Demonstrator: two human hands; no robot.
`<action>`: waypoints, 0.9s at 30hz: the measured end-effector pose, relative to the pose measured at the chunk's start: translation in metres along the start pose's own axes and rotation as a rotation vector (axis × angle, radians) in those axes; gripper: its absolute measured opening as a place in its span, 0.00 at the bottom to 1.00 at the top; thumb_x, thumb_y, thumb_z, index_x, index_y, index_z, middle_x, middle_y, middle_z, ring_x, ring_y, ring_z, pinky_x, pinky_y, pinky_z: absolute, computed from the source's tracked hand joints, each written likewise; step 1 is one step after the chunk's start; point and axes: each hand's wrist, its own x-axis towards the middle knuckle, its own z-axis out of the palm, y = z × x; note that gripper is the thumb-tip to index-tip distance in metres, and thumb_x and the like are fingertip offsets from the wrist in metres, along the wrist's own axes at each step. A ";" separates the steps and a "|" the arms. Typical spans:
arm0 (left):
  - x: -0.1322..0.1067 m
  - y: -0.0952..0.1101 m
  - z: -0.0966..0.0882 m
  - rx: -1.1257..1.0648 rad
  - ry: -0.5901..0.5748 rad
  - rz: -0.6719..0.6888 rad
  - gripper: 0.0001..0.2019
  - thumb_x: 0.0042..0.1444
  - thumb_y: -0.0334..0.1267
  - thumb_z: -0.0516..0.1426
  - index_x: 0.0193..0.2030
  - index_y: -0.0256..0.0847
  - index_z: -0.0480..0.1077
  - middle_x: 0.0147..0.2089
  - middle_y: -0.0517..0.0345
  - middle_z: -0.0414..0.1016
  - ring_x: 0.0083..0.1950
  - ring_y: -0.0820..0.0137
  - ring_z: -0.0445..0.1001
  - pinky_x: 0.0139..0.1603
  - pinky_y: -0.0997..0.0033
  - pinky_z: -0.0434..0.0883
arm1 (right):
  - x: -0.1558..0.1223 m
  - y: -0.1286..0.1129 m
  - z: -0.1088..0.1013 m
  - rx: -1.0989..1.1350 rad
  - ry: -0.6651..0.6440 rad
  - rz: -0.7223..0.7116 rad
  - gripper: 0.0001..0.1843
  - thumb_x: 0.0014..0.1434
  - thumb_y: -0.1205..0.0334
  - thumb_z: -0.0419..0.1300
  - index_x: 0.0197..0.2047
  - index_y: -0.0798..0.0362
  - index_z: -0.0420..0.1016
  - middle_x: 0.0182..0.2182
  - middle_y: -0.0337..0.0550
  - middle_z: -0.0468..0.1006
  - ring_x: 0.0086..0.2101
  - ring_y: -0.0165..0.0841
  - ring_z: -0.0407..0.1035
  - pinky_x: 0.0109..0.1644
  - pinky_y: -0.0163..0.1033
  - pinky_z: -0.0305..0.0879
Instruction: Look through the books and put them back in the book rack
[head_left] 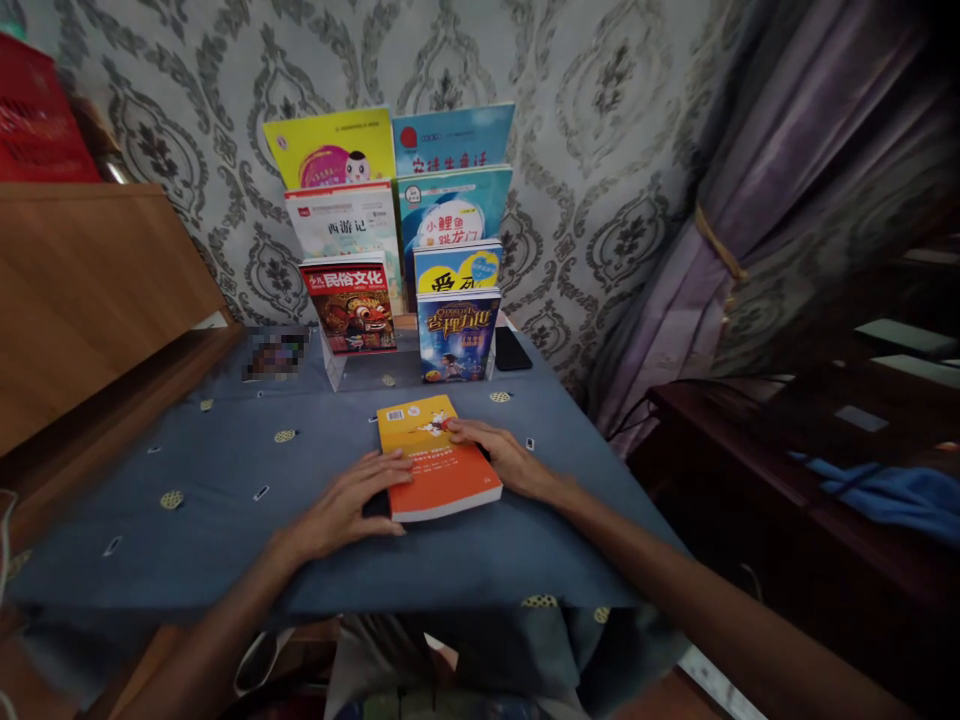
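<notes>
An orange-and-yellow paperback book (442, 475) lies in front of me on the blue patterned tablecloth (225, 540), barcode at its far left corner and page edges toward me. My left hand (349, 505) is at its left side, fingers stretched out over the cover and thumb spread at the near corner. On the right, my right hand (510, 455) is curled around the book's edge, fingertips on the cover; its underside is hidden. Beyond stand two stepped columns of upright books, with a red-covered book (354, 310) front left and a dark blue book (457, 340) front right.
A black phone-like slab (514, 349) lies right of the upright books. A wooden cabinet (90, 300) borders the left side. Patterned wallpaper rises behind, beside a purple curtain (720, 200). At right stands a dark red surface (712, 440) with blue cloth (892, 495).
</notes>
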 end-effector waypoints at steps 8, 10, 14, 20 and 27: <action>-0.015 0.005 -0.004 0.212 -0.079 0.026 0.29 0.67 0.48 0.55 0.72 0.51 0.56 0.73 0.51 0.61 0.76 0.60 0.53 0.76 0.49 0.51 | 0.000 0.001 -0.002 -0.151 -0.099 -0.109 0.21 0.64 0.65 0.60 0.60 0.46 0.74 0.64 0.49 0.71 0.63 0.42 0.66 0.67 0.56 0.63; -0.016 0.000 -0.003 0.226 -0.076 0.013 0.28 0.68 0.47 0.54 0.73 0.51 0.55 0.74 0.51 0.60 0.76 0.60 0.53 0.76 0.49 0.52 | 0.004 0.003 -0.001 -0.179 -0.088 -0.127 0.22 0.63 0.66 0.61 0.59 0.46 0.75 0.64 0.50 0.71 0.63 0.42 0.66 0.67 0.57 0.63; -0.009 -0.012 -0.001 0.234 -0.066 -0.002 0.27 0.69 0.47 0.52 0.73 0.50 0.55 0.75 0.50 0.57 0.77 0.60 0.52 0.76 0.49 0.52 | 0.017 0.014 0.001 -0.216 -0.059 -0.126 0.21 0.62 0.67 0.61 0.58 0.47 0.76 0.63 0.50 0.72 0.64 0.43 0.65 0.67 0.58 0.62; 0.008 -0.023 -0.001 0.250 -0.057 -0.024 0.27 0.69 0.48 0.51 0.73 0.49 0.55 0.76 0.50 0.55 0.77 0.61 0.52 0.76 0.49 0.51 | 0.030 0.022 -0.009 -0.307 -0.073 -0.095 0.22 0.63 0.68 0.58 0.59 0.49 0.75 0.63 0.52 0.71 0.65 0.43 0.63 0.68 0.58 0.61; 0.015 -0.029 -0.001 0.207 -0.053 -0.009 0.27 0.70 0.48 0.51 0.73 0.50 0.55 0.76 0.51 0.55 0.77 0.61 0.50 0.76 0.50 0.51 | 0.033 0.013 -0.019 -0.357 -0.135 -0.079 0.25 0.62 0.71 0.55 0.60 0.47 0.74 0.63 0.47 0.72 0.63 0.41 0.65 0.68 0.56 0.62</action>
